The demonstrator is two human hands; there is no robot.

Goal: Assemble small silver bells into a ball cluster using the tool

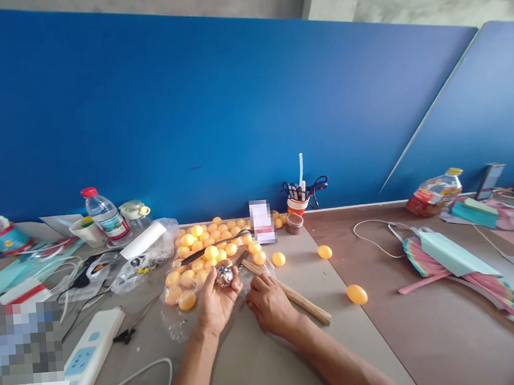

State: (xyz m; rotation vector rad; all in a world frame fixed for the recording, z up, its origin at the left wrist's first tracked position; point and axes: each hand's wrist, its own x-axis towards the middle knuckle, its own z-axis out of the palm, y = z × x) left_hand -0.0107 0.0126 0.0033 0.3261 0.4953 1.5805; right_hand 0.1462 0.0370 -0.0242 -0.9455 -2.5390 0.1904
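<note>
My left hand (216, 302) is cupped around a small ball wrapped in silver foil (224, 275), held just in front of a clear bag of orange ping-pong balls (208, 250). My right hand (269, 303) rests knuckles up on the table beside it, fingers curled over the near end of a wooden stick (305, 304); whether it grips the stick I cannot tell. A long dark tool with a metal end (212, 244) lies across the pile of balls. Three loose orange balls (356, 294) lie on the table to the right.
A white power strip (91, 351) and cables lie at the left front. A water bottle (106, 216), cups and plastic wrapping crowd the back left. A pen cup (297, 204) stands by the blue partition. Coloured paper fans (449, 260) and an oil bottle (435, 193) are at right.
</note>
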